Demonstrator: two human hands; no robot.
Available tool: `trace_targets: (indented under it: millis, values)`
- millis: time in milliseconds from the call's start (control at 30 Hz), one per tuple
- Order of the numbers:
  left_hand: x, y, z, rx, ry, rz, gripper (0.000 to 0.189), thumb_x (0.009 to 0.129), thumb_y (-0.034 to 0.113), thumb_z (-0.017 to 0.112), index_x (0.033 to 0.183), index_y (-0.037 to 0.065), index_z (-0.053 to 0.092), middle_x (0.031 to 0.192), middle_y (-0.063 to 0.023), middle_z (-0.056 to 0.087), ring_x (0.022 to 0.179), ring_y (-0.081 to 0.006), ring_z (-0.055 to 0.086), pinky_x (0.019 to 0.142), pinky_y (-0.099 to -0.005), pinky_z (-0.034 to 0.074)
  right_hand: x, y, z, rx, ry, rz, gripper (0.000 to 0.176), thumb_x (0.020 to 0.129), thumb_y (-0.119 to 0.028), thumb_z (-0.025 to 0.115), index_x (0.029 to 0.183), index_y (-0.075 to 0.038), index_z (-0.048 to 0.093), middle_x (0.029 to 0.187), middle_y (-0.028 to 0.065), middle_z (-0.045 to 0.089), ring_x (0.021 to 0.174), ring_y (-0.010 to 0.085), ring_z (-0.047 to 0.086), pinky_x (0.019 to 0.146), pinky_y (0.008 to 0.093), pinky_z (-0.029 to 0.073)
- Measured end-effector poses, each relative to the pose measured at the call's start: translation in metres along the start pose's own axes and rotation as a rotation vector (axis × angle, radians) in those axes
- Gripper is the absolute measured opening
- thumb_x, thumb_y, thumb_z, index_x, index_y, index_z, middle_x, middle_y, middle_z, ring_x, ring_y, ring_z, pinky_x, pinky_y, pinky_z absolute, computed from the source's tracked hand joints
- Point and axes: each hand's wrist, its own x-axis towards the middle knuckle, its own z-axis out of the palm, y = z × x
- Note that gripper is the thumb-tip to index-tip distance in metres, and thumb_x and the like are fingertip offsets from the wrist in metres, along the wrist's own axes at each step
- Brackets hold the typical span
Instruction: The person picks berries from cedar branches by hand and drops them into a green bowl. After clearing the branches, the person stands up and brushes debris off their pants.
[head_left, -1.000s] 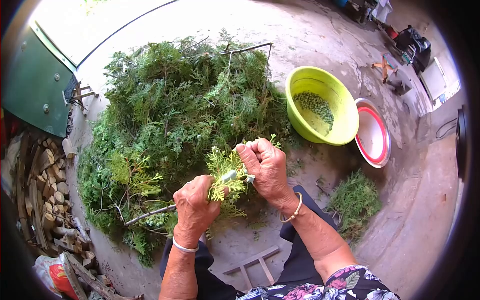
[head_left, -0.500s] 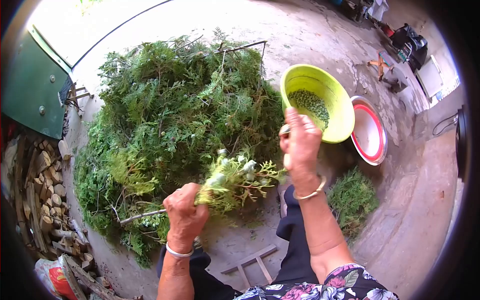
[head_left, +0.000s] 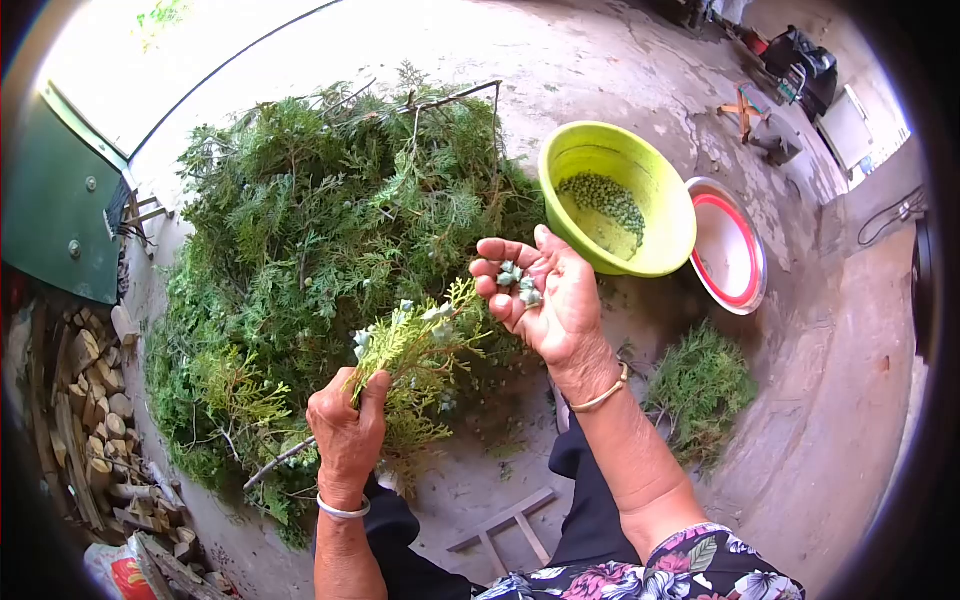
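Observation:
My left hand (head_left: 345, 430) is closed round a leafy arborvitae branch (head_left: 420, 350); its bare stem sticks out to the lower left. Pale blue-green cones show among the sprigs. My right hand (head_left: 565, 310) is turned palm up beside the branch tip, its fingers curled round several small green cones (head_left: 522, 285). Just beyond that hand stands a yellow-green basin (head_left: 660, 215), tilted, with a layer of green cones (head_left: 605, 200) in it. A large heap of cut arborvitae branches (head_left: 330, 210) lies in front of my hands.
Right of the yellow-green basin leans a white basin with a red rim (head_left: 740, 285). A smaller green clump (head_left: 700, 395) lies near my right forearm. Split firewood (head_left: 95, 390) is stacked at left below a green door (head_left: 60, 195). A wooden frame (head_left: 505, 525) lies between my legs.
My right hand has moved down and left from the basin's edge and turned palm up, showing cones in it. My left hand still grips the branch, now tilted more upright.

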Motion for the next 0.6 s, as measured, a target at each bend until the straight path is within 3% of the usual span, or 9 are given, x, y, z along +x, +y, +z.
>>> trace_targets:
  millis: [67,100,133,200,300,400,467,533,600]
  values:
    - [-0.002,0.000,0.001,0.043,-0.032,-0.034,0.029,0.085,0.016,0.067,0.067,0.002,0.049,0.056,-0.0152,0.048,0.050,-0.0351,0.048,0.047,-0.0397,0.035,-0.003,0.003,0.007,-0.116,0.043,-0.083,0.044,0.098,-0.039,0.046,0.095,0.002,0.062,0.090,0.0152,0.066,0.069,0.0153,0.061,0.052,0.0216,0.045]
    - [-0.002,-0.003,-0.002,0.071,-0.045,-0.054,0.028,0.084,0.017,0.067,0.067,0.003,0.051,0.055,-0.0152,0.049,0.051,-0.0358,0.051,0.048,-0.0400,0.037,-0.004,0.006,0.005,-0.281,-0.014,-0.177,0.042,0.097,-0.039,0.049,0.087,-0.001,0.064,0.083,0.0115,0.066,0.066,0.0125,0.059,0.050,0.0203,0.043]
    - [-0.002,-0.012,-0.001,0.046,-0.158,-0.113,0.028,0.084,0.019,0.068,0.068,0.004,0.051,0.056,-0.0155,0.051,0.052,-0.0369,0.053,0.048,-0.0418,0.038,-0.006,0.008,0.005,-0.356,-0.044,-0.174,0.040,0.097,-0.038,0.051,0.084,-0.003,0.065,0.078,0.0097,0.065,0.063,0.0108,0.058,0.048,0.0193,0.041]
    - [-0.003,-0.013,-0.002,0.060,-0.177,-0.122,0.028,0.083,0.020,0.068,0.068,0.004,0.052,0.056,-0.0159,0.051,0.053,-0.0372,0.053,0.048,-0.0423,0.038,-0.011,0.014,0.013,-0.491,-0.092,-0.200,0.033,0.094,-0.033,0.058,0.078,-0.005,0.064,0.065,0.0033,0.061,0.052,0.0064,0.052,0.043,0.0172,0.037]
    - [-0.003,-0.012,-0.001,0.095,-0.227,-0.118,0.025,0.083,0.017,0.068,0.070,0.000,0.054,0.058,-0.0159,0.052,0.050,-0.0335,0.051,0.049,-0.0386,0.038,-0.013,0.023,0.020,-0.707,-0.069,-0.134,0.028,0.093,-0.028,0.063,0.077,-0.005,0.064,0.062,0.0004,0.060,0.050,0.0047,0.049,0.042,0.0168,0.036]
    - [-0.004,-0.012,0.001,0.112,-0.233,-0.074,0.024,0.083,0.018,0.068,0.071,0.002,0.054,0.060,-0.0153,0.053,0.053,-0.0331,0.054,0.050,-0.0396,0.039,-0.008,0.044,0.016,-0.952,-0.105,-0.277,0.026,0.090,-0.025,0.067,0.081,0.000,0.067,0.062,-0.0007,0.059,0.054,0.0030,0.052,0.047,0.0207,0.041]
    - [-0.006,-0.015,0.003,0.260,-0.218,0.054,0.012,0.078,0.010,0.066,0.077,0.004,0.055,0.066,-0.0132,0.055,0.061,-0.0324,0.057,0.054,-0.0415,0.041,-0.011,0.048,0.021,-1.032,-0.113,-0.230,0.030,0.088,-0.027,0.069,0.079,0.002,0.066,0.060,-0.0004,0.058,0.056,0.0034,0.051,0.048,0.0240,0.042]
    - [-0.006,-0.013,0.001,0.328,-0.264,0.061,0.011,0.072,0.006,0.065,0.079,0.006,0.056,0.069,-0.0121,0.056,0.064,-0.0322,0.058,0.056,-0.0424,0.042,-0.009,0.053,0.016,-1.076,-0.154,-0.243,0.033,0.087,-0.029,0.069,0.078,0.002,0.066,0.059,-0.0003,0.057,0.056,0.0034,0.049,0.048,0.0247,0.041]
    - [-0.007,-0.012,0.001,0.390,-0.298,0.079,0.025,0.061,-0.001,0.060,0.084,0.007,0.056,0.072,-0.0101,0.054,0.068,-0.0320,0.057,0.058,-0.0437,0.043,-0.006,0.060,0.010,-1.125,-0.179,-0.199,0.033,0.085,-0.029,0.071,0.075,0.002,0.067,0.057,0.0000,0.055,0.056,0.0038,0.044,0.048,0.0263,0.039]
